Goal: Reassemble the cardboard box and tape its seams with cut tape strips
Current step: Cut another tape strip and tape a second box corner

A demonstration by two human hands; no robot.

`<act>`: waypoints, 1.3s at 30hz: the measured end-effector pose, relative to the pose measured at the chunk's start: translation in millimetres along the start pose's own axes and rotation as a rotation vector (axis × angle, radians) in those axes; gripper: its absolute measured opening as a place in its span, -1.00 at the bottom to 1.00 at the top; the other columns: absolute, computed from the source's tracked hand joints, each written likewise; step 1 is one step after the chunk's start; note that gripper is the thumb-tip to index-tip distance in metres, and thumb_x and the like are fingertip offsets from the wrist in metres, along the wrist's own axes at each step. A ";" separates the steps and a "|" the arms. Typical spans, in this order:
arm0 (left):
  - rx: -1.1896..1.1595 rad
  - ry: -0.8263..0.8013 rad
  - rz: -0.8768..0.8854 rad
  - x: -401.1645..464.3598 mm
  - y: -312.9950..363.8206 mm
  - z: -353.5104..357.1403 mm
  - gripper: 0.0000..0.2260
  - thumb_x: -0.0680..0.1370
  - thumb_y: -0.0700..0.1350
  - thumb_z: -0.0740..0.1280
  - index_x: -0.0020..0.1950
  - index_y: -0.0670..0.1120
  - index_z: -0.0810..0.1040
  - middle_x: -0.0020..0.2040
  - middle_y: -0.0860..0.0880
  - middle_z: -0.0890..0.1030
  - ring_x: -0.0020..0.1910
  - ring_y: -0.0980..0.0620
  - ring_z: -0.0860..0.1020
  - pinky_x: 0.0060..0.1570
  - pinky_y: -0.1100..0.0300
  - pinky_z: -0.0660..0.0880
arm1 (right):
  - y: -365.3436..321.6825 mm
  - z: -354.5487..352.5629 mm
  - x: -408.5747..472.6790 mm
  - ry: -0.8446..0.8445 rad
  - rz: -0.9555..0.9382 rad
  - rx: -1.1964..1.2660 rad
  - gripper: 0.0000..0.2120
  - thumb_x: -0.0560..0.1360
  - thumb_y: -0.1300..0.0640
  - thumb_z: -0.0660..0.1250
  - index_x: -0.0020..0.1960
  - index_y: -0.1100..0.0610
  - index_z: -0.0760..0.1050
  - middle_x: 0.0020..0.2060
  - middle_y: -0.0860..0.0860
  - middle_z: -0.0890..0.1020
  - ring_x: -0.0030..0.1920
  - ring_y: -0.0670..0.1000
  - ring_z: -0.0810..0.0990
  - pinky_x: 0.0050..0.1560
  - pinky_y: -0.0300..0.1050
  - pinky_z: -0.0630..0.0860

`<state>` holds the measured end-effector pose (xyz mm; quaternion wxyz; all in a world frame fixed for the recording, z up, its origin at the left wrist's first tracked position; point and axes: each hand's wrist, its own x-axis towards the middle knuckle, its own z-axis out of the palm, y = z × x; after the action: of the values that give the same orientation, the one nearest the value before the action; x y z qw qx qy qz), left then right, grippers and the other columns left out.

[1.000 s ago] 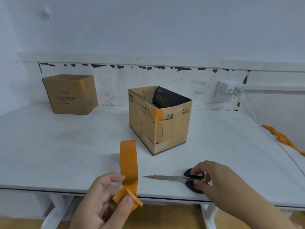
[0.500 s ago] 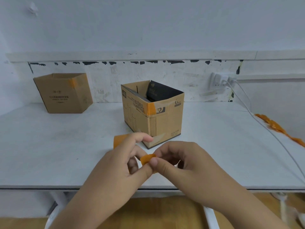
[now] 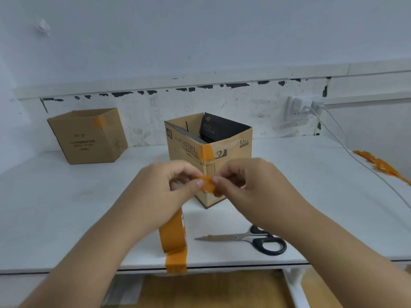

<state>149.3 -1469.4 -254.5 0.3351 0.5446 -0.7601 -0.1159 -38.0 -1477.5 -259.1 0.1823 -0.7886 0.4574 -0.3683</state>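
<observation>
An open cardboard box [image 3: 189, 144] with orange tape on its near corner stands upright in the middle of the white table [image 3: 66, 207]. In front of it my left hand [image 3: 164, 185] and my right hand [image 3: 244, 181] both pinch the top end of an orange tape strip [image 3: 173, 236]. The strip hangs down below my left hand, curling past the table's front edge. Black-handled scissors [image 3: 251, 240] lie shut on the table under my right forearm.
A second cardboard box [image 3: 86, 136] sits at the back left against the wall. A white cable [image 3: 355, 161] runs from a wall socket [image 3: 298, 107] across the right side. Crumpled orange tape scraps [image 3: 378, 163] lie at the far right.
My right hand left the scissors and joined the left hand on the tape. Both hands have risen toward the box, and the strip now hangs long below them.
</observation>
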 end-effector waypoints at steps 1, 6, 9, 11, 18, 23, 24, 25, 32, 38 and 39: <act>0.010 -0.002 0.010 7.3 -0.5 -3.0 -0.96 0.48 0.09 0.33 -0.13 0.26 0.55 -0.23 0.23 0.60 -0.16 0.30 0.52 -0.39 0.46 0.42 | -0.5 -1.0 7.0 0.007 -0.011 -0.021 -0.84 0.53 -0.03 0.30 -0.16 -0.03 0.60 -0.30 -0.11 0.66 -0.26 -0.15 0.59 -0.25 -0.24 0.53; 0.020 -0.005 0.028 34.5 -9.4 -7.1 -0.95 0.50 0.07 0.32 -0.12 0.24 0.54 -0.19 0.20 0.58 -0.19 0.23 0.51 -0.32 0.37 0.34 | 1.3 0.3 33.8 0.049 -0.059 -0.149 -0.88 0.55 -0.02 0.27 -0.09 -0.05 0.56 -0.27 -0.20 0.56 -0.23 -0.17 0.52 -0.28 -0.35 0.37; -0.022 -0.031 0.026 42.1 -19.6 -1.3 -0.94 0.52 0.01 0.33 -0.06 0.16 0.59 -0.23 0.19 0.58 -0.25 0.30 0.50 -0.30 0.41 0.36 | 7.4 6.8 39.0 0.062 -0.094 -0.191 -0.87 0.52 -0.06 0.30 -0.08 -0.03 0.58 -0.20 -0.16 0.56 -0.18 -0.15 0.48 -0.28 -0.40 0.29; -0.036 -0.036 0.035 44.5 -25.3 2.2 -0.93 0.51 -0.01 0.34 -0.05 0.14 0.61 -0.28 0.17 0.57 -0.31 0.30 0.49 -0.35 0.44 0.38 | 12.5 11.9 41.9 0.093 -0.119 -0.243 -0.86 0.50 -0.08 0.33 -0.06 -0.04 0.59 -0.11 -0.11 0.52 -0.08 -0.12 0.43 -0.21 -0.39 0.26; -0.053 0.017 0.078 46.8 -35.8 9.2 -0.92 0.52 0.04 0.31 -0.01 0.18 0.54 -0.16 0.17 0.59 -0.20 0.18 0.55 -0.22 0.31 0.48 | 21.4 21.3 47.6 0.256 -0.116 -0.301 -0.92 0.46 0.00 0.38 -0.14 -0.01 0.62 0.23 -0.06 0.46 0.29 -0.01 0.25 0.12 -0.22 0.13; 0.029 -0.025 0.091 51.1 -39.9 12.8 -0.96 0.52 0.08 0.28 -0.05 0.21 0.51 -0.09 0.22 0.53 -0.08 0.26 0.49 -0.19 0.37 0.33 | 23.9 21.7 48.1 0.204 -0.126 -0.333 -0.90 0.48 0.00 0.37 -0.16 0.01 0.60 0.26 -0.09 0.48 0.37 -0.02 0.26 0.23 -0.08 0.16; 0.013 -0.039 0.075 51.7 -40.9 13.0 -0.96 0.53 0.07 0.29 -0.07 0.23 0.50 -0.11 0.23 0.54 -0.09 0.26 0.50 -0.20 0.37 0.35 | 24.5 22.3 47.9 0.192 -0.122 -0.341 -0.90 0.48 0.00 0.37 -0.15 0.01 0.60 0.28 -0.09 0.47 0.37 -0.03 0.27 0.26 -0.06 0.18; -0.004 -0.053 0.065 52.2 -42.4 13.3 -0.95 0.53 0.06 0.30 -0.08 0.25 0.50 -0.13 0.23 0.56 -0.11 0.25 0.51 -0.20 0.36 0.36 | 25.4 23.3 47.5 0.184 -0.118 -0.351 -0.89 0.48 -0.01 0.37 -0.14 0.00 0.61 0.29 -0.08 0.46 0.36 -0.03 0.29 0.27 -0.05 0.19; -0.023 -0.083 0.077 59.9 -49.1 14.1 -0.88 0.52 0.00 0.34 -0.09 0.26 0.54 -0.17 0.21 0.60 -0.15 0.33 0.51 -0.25 0.40 0.38 | 34.1 33.7 45.8 0.219 -0.110 -0.448 -0.86 0.48 -0.01 0.37 -0.11 0.04 0.63 0.30 -0.01 0.41 0.30 0.07 0.32 0.23 0.01 0.26; 0.018 -0.067 0.078 64.9 -49.2 13.4 -0.88 0.52 0.02 0.34 -0.08 0.27 0.51 -0.16 0.28 0.56 -0.15 0.33 0.52 -0.24 0.42 0.34 | 36.2 33.9 51.0 0.248 -0.127 -0.461 -0.86 0.47 0.03 0.40 -0.12 0.09 0.65 0.23 0.02 0.47 0.22 0.08 0.39 0.13 -0.07 0.30; 0.030 -0.067 0.080 66.2 -49.4 13.2 -0.90 0.52 0.02 0.33 -0.06 0.26 0.51 -0.15 0.28 0.55 -0.14 0.31 0.51 -0.23 0.41 0.34 | 36.4 33.9 51.5 0.253 -0.130 -0.462 -0.86 0.47 0.03 0.41 -0.12 0.10 0.65 0.23 0.02 0.48 0.20 0.08 0.40 0.13 -0.07 0.31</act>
<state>165.9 -1550.7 -265.7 0.3056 0.5144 -0.7938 -0.1091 -18.0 -1542.0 -282.9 -0.0853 -0.7848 0.4967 -0.3608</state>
